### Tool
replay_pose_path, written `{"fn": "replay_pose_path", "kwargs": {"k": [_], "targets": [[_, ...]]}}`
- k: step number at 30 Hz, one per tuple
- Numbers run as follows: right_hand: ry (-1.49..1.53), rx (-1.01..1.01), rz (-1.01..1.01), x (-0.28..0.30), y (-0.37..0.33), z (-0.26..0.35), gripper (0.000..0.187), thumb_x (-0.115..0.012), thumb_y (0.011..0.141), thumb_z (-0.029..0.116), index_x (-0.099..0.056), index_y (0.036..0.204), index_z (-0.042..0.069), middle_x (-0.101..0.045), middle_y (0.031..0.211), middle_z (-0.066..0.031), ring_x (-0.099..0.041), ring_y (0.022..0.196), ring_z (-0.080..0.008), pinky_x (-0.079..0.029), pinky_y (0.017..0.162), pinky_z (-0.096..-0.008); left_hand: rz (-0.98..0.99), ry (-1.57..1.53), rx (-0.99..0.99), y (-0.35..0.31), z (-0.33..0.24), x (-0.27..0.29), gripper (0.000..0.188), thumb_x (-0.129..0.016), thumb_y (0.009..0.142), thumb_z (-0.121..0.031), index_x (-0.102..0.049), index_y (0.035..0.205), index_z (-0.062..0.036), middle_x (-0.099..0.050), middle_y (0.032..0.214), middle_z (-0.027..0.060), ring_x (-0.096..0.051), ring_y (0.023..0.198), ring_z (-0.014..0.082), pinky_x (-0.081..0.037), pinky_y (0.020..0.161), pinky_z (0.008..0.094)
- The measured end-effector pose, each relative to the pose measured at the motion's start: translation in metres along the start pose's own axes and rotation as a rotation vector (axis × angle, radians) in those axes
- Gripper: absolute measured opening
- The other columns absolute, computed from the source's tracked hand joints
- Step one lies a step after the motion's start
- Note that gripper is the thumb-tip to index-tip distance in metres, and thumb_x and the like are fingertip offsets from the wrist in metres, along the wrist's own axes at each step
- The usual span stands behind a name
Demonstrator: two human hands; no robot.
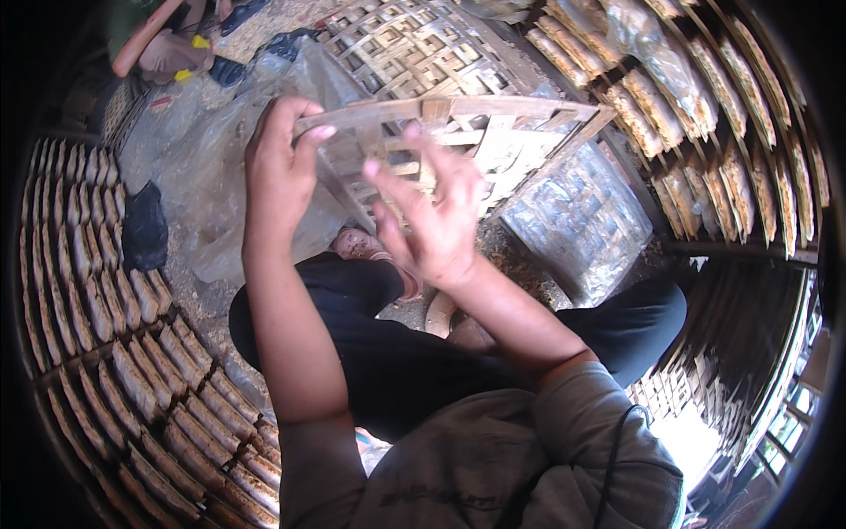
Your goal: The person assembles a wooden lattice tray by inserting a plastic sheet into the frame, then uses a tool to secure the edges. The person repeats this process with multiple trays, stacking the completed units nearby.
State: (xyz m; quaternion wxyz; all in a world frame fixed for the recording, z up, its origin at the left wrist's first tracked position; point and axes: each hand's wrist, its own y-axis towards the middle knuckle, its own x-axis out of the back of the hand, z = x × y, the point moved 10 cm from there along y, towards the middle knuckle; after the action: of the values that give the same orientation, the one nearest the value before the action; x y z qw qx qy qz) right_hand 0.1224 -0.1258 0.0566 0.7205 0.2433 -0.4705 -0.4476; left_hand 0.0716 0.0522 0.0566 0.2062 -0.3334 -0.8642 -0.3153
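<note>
A woven bamboo tray with a flat wooden rim is held up, tilted, in front of my crossed legs. My left hand grips its left corner, thumb and fingers closed on the rim. In front of the weave, my right hand has its fingers spread, slightly smeared by motion, with nothing visible in them. Whether its fingertips touch the weave, I cannot tell. Behind the held tray lies another woven bamboo tray. To the right sits a flat, plastic-wrapped slab.
Slatted racks of whitish-brown slabs curve along the left. More slabs fill racks at the upper right. Stacked woven trays stand at the lower right. A clear plastic sheet and a dark bag lie left. Another person sits upper left.
</note>
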Motion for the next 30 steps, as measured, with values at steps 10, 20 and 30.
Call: {"fn": "replay_pose_path", "kwargs": {"k": [10,20,30], "targets": [[-0.194,0.044,0.470,0.101,0.054,-0.060,0.021,-0.074,0.084,0.022,-0.066,0.101,0.011,-0.068,0.079,-0.0050,-0.065,0.060,-0.0200,-0.054,0.057,-0.0339,-0.162,-0.404,-0.379,-0.025,-0.081,0.009,0.036,-0.066,0.093,-0.011,-0.051,0.123,0.0000,-0.058,0.123,0.0184,-0.060,0.110,0.0272,-0.047,0.095,0.0373],[-0.029,-0.860,-0.288,0.408,-0.012,-0.205,0.022,-0.070,0.094,0.020,-0.069,0.110,0.005,-0.060,0.070,0.0027,-0.047,0.054,-0.0024,-0.035,0.049,-0.0182,-0.366,-0.478,0.579,-0.033,0.033,-0.071,0.061,-0.046,0.102,-0.038,-0.031,0.148,-0.0011,-0.030,0.155,0.0171,-0.026,0.145,0.0266,-0.015,0.120,0.0405],[0.052,-1.457,-0.436,0.490,-0.290,-0.373,0.020,-0.067,0.095,0.030,-0.066,0.082,0.015,-0.064,0.069,0.0014,-0.050,0.050,-0.0064,-0.039,0.046,-0.0229,0.579,-0.580,0.978,-0.143,0.100,-0.388,0.052,-0.055,0.096,-0.053,-0.062,0.121,-0.0079,-0.068,0.097,0.0043,-0.063,0.088,0.0175,-0.049,0.083,0.0357]]}}
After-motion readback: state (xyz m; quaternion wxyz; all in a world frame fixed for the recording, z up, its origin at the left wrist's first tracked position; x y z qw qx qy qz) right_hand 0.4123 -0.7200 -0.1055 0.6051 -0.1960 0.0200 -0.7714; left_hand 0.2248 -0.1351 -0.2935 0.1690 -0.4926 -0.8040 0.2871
